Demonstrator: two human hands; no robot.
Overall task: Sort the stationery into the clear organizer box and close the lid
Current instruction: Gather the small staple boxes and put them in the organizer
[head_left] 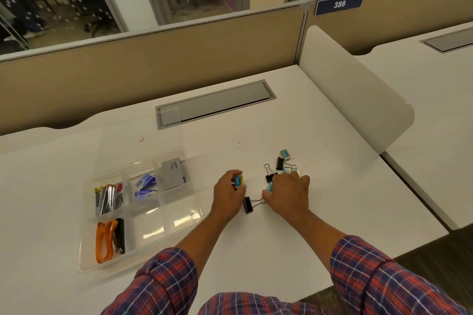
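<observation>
The clear organizer box [89,245] lies open on the white desk at left, its lid [143,133] standing up behind it. Its compartments hold staplers [108,198], blue staple packs [144,186], a grey box [172,172] and orange scissors [105,241]. My left hand [226,197] grips a small blue box [238,181]. My right hand [288,193] rests over a pile of small blue boxes and pinches one [269,186]. Black binder clips lie between the hands [247,204] and beyond my right hand [268,174], [279,163]. Another blue box [285,154] sits farthest back.
A grey cable flap [217,105] is set into the desk behind the box. A white divider panel [358,94] separates this desk from the one to the right. A tan partition [153,64] runs along the back edge.
</observation>
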